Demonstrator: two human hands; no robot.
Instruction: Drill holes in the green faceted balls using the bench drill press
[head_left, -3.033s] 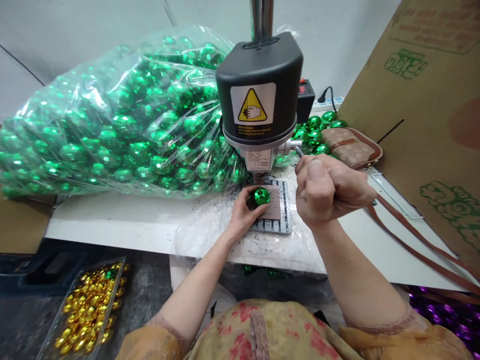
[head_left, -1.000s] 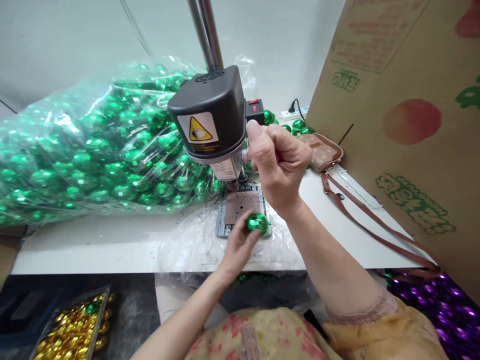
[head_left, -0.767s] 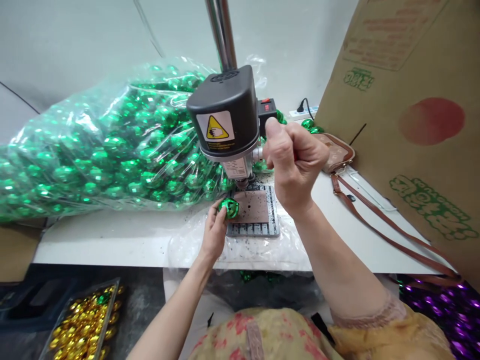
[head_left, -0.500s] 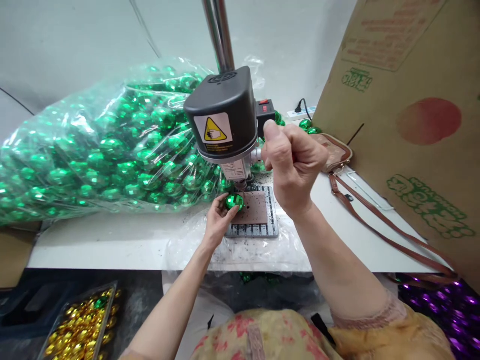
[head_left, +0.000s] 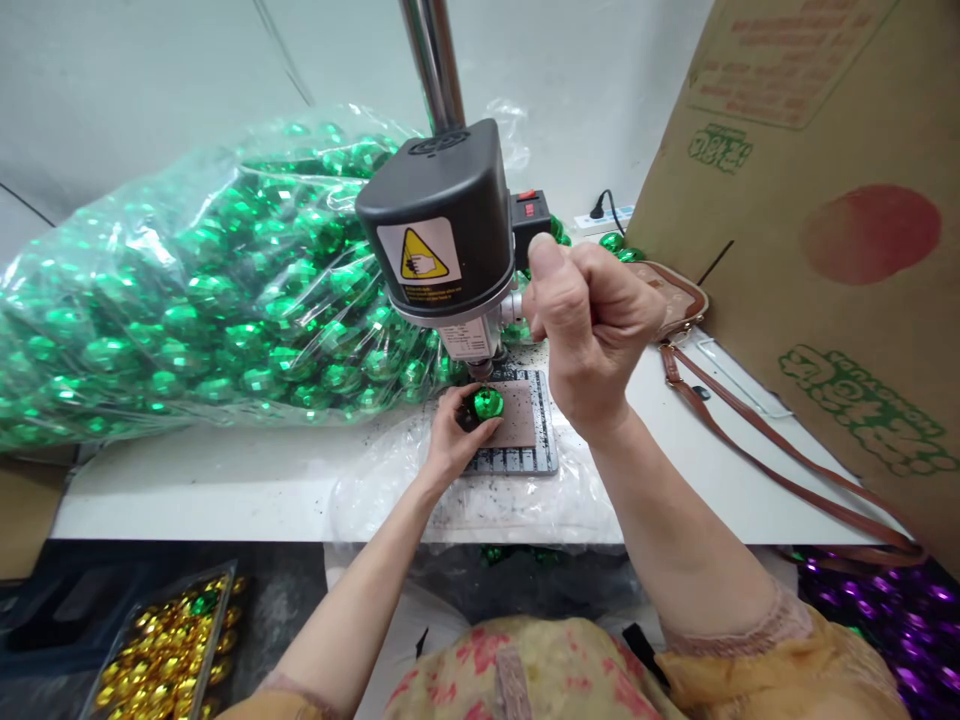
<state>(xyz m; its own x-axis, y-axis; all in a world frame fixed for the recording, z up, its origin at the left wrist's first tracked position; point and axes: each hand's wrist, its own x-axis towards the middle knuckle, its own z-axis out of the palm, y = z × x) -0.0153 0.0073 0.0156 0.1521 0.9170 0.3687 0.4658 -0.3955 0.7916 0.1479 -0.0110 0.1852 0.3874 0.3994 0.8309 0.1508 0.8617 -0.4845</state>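
Note:
A shiny green faceted ball [head_left: 489,403] is held between the thumb and fingers of my left hand [head_left: 454,432]. It sits under the chuck of a small black bench drill press [head_left: 439,225], over a brown board [head_left: 517,420] on the press's slotted metal base [head_left: 544,455]. My right hand [head_left: 592,335] is closed in a fist at the press's right side, gripping its feed handle, which the fingers mostly cover. Dark specks lie over the board and base. Whether the drill bit touches the ball cannot be made out.
A large clear bag of green balls [head_left: 202,330] lies left of the press. On the right stand a cardboard box [head_left: 810,330] and a handbag with a brown strap [head_left: 720,440]. Gold balls [head_left: 161,650] fill a tray at lower left; purple balls [head_left: 892,620] lie lower right.
My left hand has moved right with the green ball, bringing it from the board's left edge to under the chuck. My right hand stays on the feed handle.

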